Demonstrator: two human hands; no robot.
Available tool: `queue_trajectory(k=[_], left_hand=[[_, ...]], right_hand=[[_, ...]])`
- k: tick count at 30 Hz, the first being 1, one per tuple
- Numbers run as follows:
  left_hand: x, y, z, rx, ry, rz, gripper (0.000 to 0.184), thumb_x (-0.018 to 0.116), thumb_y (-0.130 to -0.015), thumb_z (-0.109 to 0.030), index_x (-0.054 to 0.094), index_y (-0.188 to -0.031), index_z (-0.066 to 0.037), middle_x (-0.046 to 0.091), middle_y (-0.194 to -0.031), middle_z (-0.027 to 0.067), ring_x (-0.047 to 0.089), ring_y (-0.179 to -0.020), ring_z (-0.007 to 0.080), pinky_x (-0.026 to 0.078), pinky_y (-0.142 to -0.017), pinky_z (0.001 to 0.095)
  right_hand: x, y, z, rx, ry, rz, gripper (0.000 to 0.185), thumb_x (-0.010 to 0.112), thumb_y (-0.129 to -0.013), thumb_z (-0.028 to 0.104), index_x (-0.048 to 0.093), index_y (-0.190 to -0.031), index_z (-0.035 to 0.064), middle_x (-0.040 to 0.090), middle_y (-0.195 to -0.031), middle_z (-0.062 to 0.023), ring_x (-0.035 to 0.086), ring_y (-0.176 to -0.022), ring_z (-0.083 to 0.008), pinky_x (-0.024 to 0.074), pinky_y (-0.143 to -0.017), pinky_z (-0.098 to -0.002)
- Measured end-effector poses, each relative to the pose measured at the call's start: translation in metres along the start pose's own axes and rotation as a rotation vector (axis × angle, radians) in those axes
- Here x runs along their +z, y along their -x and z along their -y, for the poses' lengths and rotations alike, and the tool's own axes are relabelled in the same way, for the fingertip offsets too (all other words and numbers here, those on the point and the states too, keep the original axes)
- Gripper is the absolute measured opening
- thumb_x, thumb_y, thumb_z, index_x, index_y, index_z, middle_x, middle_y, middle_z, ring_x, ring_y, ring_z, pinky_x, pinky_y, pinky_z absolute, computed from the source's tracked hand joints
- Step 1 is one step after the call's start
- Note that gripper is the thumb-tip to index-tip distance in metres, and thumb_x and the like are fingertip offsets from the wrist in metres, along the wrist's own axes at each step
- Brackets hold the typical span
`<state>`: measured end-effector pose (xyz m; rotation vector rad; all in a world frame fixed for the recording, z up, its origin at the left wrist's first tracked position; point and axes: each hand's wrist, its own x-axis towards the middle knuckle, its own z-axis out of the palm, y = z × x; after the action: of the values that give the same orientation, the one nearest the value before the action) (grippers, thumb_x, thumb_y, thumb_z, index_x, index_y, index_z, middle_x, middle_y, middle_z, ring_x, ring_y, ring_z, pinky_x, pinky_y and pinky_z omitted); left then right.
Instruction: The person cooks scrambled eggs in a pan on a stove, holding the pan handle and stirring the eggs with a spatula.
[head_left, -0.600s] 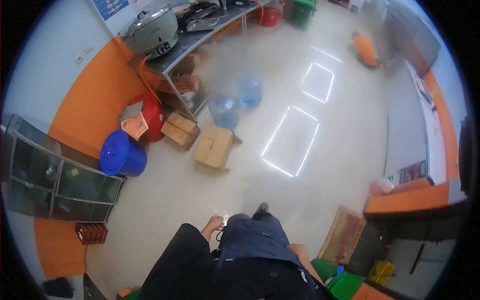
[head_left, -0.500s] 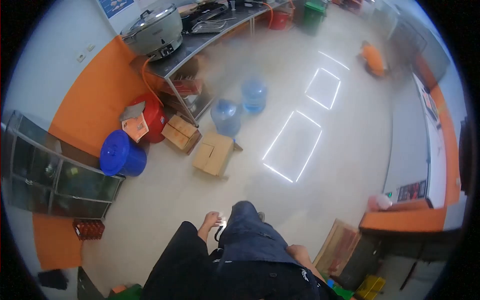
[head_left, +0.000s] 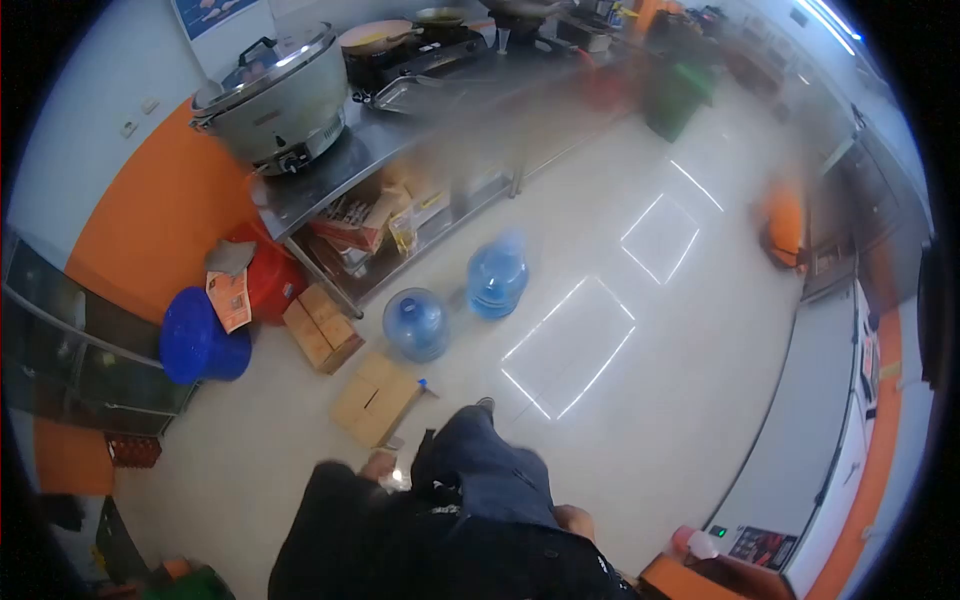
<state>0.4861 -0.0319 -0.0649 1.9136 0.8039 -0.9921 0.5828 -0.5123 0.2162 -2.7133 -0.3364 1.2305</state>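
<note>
My left hand (head_left: 378,466) hangs beside my dark-clothed leg, small and blurred. Its fingers do not show clearly, and I make out nothing in it. On the other side, my right hand (head_left: 575,522) is by my thigh, with its fingers hidden from view. A closed cardboard box (head_left: 375,402) lies on the floor just ahead of the left hand. Beyond it stand two blue water jugs, the nearer jug (head_left: 416,326) and the farther jug (head_left: 497,278). Neither hand touches these.
Along the left, a steel counter (head_left: 370,150) carries a large rice cooker (head_left: 275,110) and pans. A blue bin (head_left: 205,335), a red bin (head_left: 270,285) and another box (head_left: 322,330) stand below. A white chest freezer (head_left: 775,420) lines the right.
The view has moved forward and tipped up. The boxes and jugs now appear closer to my body. The freezer fills more of the right side, and both hands hang lower in view.
</note>
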Motion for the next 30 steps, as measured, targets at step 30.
queue_trajectory(k=[30], left_hand=[[-0.112,-0.251,-0.603,-0.177,1.434,-0.086,0.028,0.053,-0.088,-0.034,0.056,-0.105,-0.012,0.065,-0.091,0.0092,0.061,-0.08,0.0238,0.05,-0.066,0.0423]], right_hand=[[-0.874,-0.728,0.052,-0.795,-0.177,-0.344,0.041,0.058,-0.083,0.008,0.05,-0.121,-0.0027,0.065,-0.078,-0.0174,0.065,-0.076,-0.0322,0.0508,-0.071,-0.0365]])
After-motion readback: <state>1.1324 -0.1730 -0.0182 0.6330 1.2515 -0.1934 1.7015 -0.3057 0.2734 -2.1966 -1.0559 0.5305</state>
